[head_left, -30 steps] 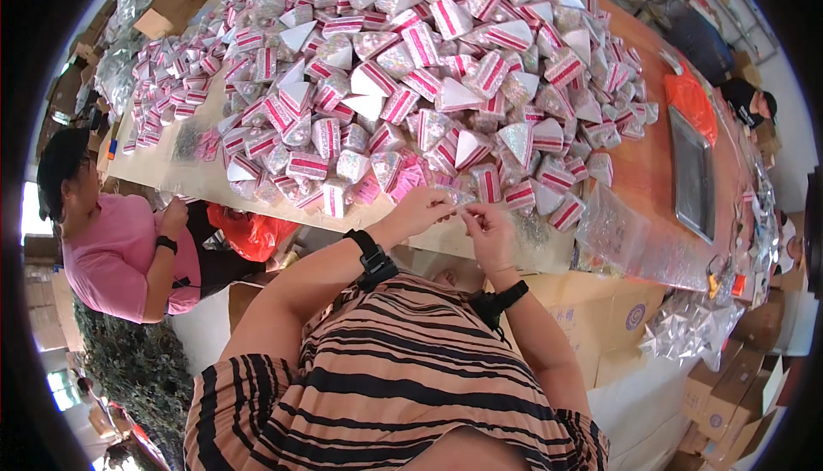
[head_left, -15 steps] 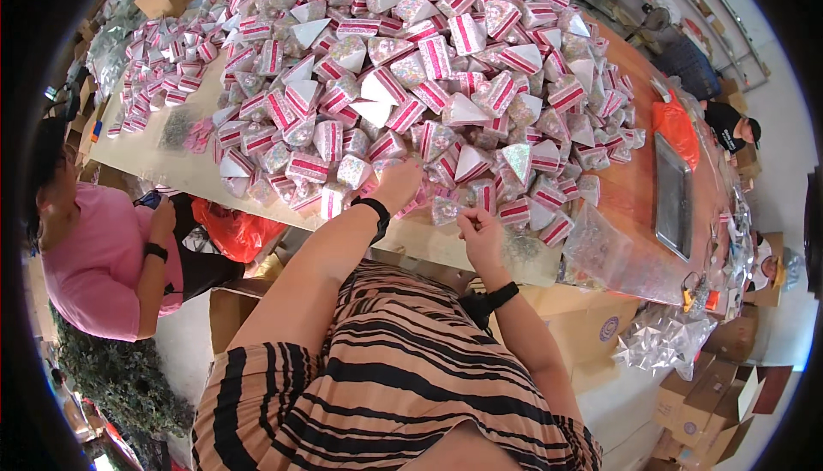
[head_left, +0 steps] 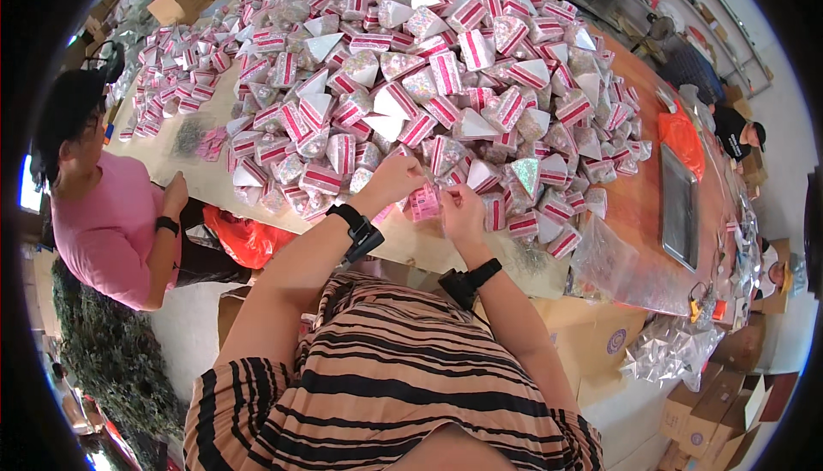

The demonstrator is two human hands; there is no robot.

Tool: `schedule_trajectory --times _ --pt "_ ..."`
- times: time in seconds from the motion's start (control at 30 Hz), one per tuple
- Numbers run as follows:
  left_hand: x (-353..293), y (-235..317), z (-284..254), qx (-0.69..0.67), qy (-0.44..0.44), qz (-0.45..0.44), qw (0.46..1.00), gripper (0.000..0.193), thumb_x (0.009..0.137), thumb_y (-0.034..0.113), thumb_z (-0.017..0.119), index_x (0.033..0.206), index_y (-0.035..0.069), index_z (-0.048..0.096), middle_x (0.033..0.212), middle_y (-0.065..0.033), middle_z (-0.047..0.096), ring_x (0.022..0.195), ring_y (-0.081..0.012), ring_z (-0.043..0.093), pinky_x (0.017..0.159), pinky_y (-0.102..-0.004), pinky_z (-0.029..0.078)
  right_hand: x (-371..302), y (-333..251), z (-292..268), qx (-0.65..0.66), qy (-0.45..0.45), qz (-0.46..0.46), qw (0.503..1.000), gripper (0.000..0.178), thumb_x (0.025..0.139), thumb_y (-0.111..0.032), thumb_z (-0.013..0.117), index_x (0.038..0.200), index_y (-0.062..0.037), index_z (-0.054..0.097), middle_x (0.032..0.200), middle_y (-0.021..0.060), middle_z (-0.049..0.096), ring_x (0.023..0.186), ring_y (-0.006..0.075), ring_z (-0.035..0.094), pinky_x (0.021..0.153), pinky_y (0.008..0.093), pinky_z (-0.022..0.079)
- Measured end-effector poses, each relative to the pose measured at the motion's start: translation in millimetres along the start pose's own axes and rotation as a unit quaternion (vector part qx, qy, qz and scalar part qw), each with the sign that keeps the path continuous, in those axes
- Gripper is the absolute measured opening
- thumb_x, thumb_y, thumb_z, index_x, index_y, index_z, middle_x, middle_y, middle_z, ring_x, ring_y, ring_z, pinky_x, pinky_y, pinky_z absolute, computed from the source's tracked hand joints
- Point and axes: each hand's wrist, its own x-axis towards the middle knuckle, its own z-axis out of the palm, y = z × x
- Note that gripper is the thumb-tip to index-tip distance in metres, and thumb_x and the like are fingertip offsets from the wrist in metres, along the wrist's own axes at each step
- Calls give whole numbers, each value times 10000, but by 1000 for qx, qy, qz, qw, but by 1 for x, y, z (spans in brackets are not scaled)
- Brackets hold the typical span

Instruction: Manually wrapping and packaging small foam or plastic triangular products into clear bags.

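Pink tag (head_left: 423, 204) sits mid-frame between the left hand (head_left: 396, 180) and right hand (head_left: 464, 214), long axis roughly up-down; whether either hand's bent fingers are closed on it, I cannot tell.

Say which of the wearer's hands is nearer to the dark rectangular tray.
Right. The right hand is well left of the dark rectangular tray, not touching it; the left hand is farther away, further left.

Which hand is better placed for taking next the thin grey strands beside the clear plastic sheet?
Probably the right hand: it is nearer the thin grey strands; the left hand is farther away, left of the flat pink pieces.
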Motion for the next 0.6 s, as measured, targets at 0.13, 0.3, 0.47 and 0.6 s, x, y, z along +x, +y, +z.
schedule_trajectory --times 0.13,0.3,0.47,0.6 --pt "-4 10 -10 -33 11 -32 999 243 714 227 663 770 -8 634 734 -150 625 713 -276 614 682 -363 483 7 1 0 0 -8 -27 1000 101 838 -74 611 824 26 600 601 23 572 514 56 508 482 230 400" --pt "-6 17 -18 -24 -4 -7 1000 238 743 222 653 780 -12 635 726 -147 622 688 -248 608 664 -351 478 12 -13 2 -20 -37 5 999 115 808 -92 632 841 15 608 726 130 615 623 190 599 586 304 464" --pt "-7 39 -23 -89 0 10 996 201 766 187 640 812 -9 651 718 -145 622 665 -230 597 640 -340 471 18 -17 12 140 -9 -10 990 61 856 -73 597 863 -14 581 630 6 547 517 49 483 441 214 368" --pt "-9 41 -27 -57 6 46 997 160 809 135 626 859 -15 650 737 -96 626 652 -134 553 625 -283 451 21 -41 5 354 -56 118 926 66 882 -95 579 907 -36 561 644 13 565 500 54 495 426 182 361"
